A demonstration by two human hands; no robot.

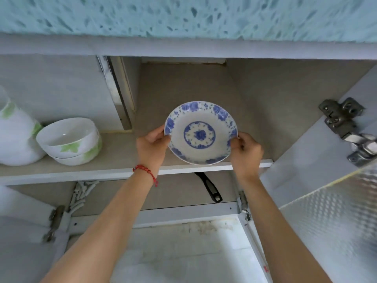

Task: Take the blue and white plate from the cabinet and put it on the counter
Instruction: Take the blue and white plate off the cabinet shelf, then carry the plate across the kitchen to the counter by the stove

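The blue and white plate has a blue flower rim and a blue medallion in its middle. It is tilted up toward me above the front of the upper cabinet shelf. My left hand, with a red bracelet on its wrist, grips the plate's left rim. My right hand pinches its right rim. The light blue speckled counter runs across the top of the view, above the open cabinet.
Stacked white bowls with green leaves stand on the same shelf at the left, beside more white dishes. A black pan handle lies on the lower shelf. The open cabinet door with metal hinges stands at the right.
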